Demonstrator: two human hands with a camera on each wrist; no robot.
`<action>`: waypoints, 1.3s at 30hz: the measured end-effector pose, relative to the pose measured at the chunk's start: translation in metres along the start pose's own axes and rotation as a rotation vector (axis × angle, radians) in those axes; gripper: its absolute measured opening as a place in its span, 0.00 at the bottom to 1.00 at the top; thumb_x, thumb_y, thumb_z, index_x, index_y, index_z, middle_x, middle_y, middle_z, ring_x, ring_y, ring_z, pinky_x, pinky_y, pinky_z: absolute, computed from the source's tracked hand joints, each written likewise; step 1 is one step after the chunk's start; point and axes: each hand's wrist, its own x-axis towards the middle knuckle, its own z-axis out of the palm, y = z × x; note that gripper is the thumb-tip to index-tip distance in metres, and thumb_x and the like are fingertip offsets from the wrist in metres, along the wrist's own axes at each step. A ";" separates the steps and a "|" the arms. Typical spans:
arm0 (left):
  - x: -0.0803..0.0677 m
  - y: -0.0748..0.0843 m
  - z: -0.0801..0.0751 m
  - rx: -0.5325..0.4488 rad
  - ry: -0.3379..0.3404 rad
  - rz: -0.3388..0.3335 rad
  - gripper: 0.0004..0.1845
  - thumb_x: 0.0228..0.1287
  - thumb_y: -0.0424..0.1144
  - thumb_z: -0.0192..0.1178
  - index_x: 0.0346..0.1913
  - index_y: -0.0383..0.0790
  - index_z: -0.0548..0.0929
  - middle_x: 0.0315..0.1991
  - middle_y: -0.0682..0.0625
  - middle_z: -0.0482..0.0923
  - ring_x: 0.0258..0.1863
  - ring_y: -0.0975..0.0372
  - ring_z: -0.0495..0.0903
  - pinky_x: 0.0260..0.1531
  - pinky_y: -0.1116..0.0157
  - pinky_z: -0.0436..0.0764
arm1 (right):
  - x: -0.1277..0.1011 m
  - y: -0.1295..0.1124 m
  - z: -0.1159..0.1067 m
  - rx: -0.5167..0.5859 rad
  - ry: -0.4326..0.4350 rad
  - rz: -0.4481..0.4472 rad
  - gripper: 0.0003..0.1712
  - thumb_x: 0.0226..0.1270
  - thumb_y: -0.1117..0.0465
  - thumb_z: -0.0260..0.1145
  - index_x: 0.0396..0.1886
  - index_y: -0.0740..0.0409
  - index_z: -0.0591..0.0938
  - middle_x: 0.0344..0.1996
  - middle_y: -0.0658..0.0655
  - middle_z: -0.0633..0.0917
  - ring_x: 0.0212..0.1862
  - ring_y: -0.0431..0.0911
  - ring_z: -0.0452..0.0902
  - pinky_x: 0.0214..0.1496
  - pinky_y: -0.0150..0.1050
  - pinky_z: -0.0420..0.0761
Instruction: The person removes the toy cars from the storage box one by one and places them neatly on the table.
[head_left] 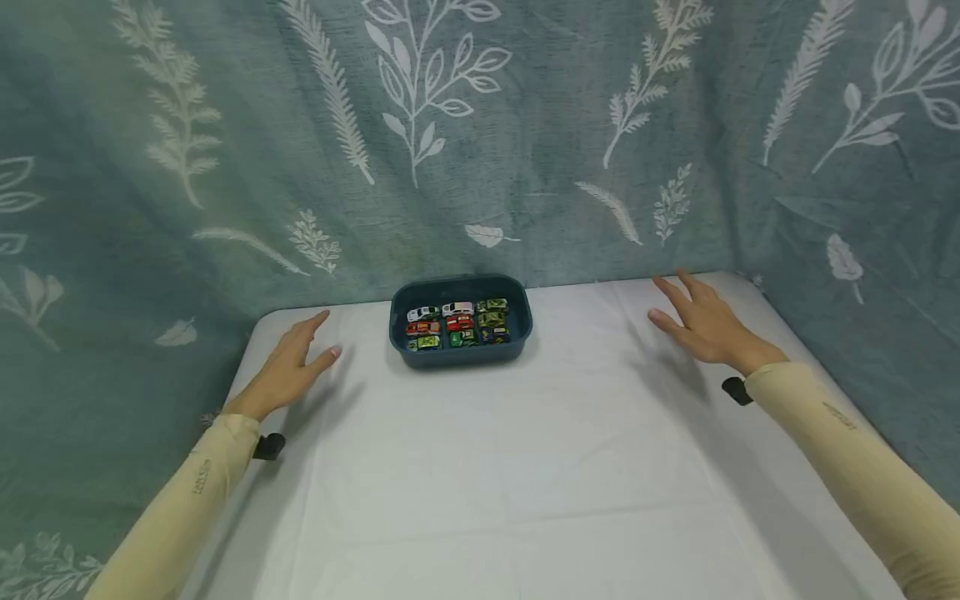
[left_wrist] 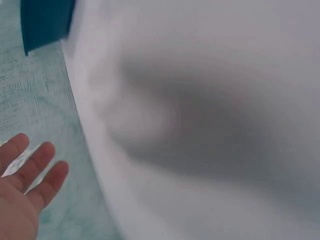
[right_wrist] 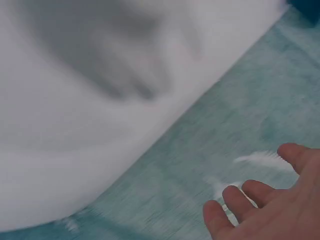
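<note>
At the far middle of the white table stands a dark teal tray [head_left: 465, 358] holding several small toy cars [head_left: 459, 322] in rows, among them white, red, orange and green ones. My left hand [head_left: 288, 367] hovers to the left of the tray, fingers extended and thumb apart, holding nothing. On the other side, farther from the tray, my right hand [head_left: 705, 325] is raised over the table with its fingers spread and nothing in it. The left wrist view shows a corner of the tray [left_wrist: 47, 25] at its upper left. Neither hand touches the tray or the cars.
The table [head_left: 480, 467] is covered with a white cloth with faint creases. A teal curtain with white leaf prints [head_left: 450, 208] hangs along the back and both sides. Shadows of both arms fall on the cloth.
</note>
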 end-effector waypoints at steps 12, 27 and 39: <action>0.061 0.021 0.068 -0.808 0.023 -0.126 0.43 0.79 0.45 0.58 0.87 0.66 0.47 0.84 0.42 0.52 0.21 0.59 0.69 0.20 0.62 0.69 | 0.083 -0.110 0.014 0.168 0.034 -0.236 0.38 0.85 0.38 0.49 0.84 0.51 0.65 0.85 0.69 0.50 0.85 0.71 0.42 0.79 0.78 0.45; 0.069 0.019 0.103 -0.930 0.107 -0.057 0.40 0.71 0.34 0.60 0.83 0.63 0.66 0.73 0.42 0.65 0.12 0.62 0.59 0.12 0.64 0.66 | 0.173 -0.214 0.049 0.193 -0.113 -0.414 0.32 0.81 0.40 0.58 0.73 0.54 0.80 0.83 0.67 0.60 0.84 0.66 0.50 0.83 0.68 0.53; 0.071 0.017 0.103 -0.956 0.146 -0.083 0.40 0.66 0.33 0.62 0.78 0.68 0.72 0.10 0.58 0.55 0.08 0.63 0.51 0.10 0.64 0.59 | 0.205 -0.240 0.072 0.306 -0.223 -0.431 0.27 0.78 0.47 0.66 0.68 0.55 0.84 0.79 0.66 0.69 0.82 0.61 0.59 0.82 0.62 0.62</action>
